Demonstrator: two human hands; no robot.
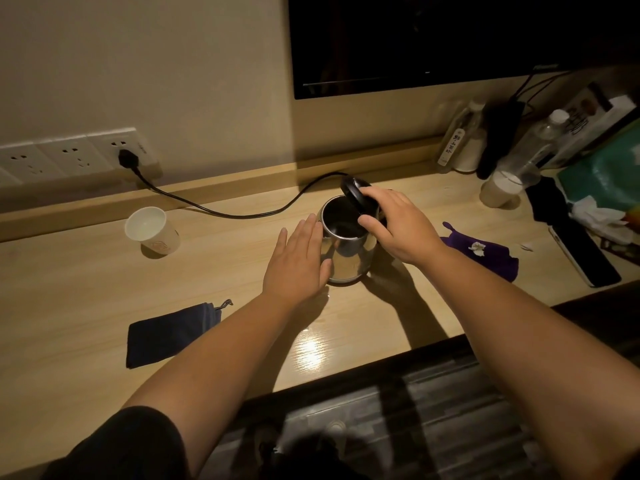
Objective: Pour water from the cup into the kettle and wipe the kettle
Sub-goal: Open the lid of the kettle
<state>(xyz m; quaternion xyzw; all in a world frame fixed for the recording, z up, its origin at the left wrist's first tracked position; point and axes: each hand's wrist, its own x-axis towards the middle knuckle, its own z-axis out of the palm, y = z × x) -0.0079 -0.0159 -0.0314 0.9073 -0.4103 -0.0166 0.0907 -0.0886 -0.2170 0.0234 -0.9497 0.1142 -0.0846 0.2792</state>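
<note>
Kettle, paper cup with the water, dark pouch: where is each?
kettle (pixel 346 252), head view, on its shiny steel side.
paper cup (pixel 162 237), head view, on its outer wall.
dark pouch (pixel 166 336), head view, on its cloth middle.

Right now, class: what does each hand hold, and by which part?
The right hand grips the kettle lid at its raised edge. The left hand rests flat against the kettle's side.

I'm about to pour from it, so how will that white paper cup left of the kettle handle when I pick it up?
The paper cup looks thin-walled, so it will probably flex if squeezed hard. It appears to hold water, so it is likely heavier than it looks and could slop. It narrows toward the base, so a sideways nudge might tip it.
</note>
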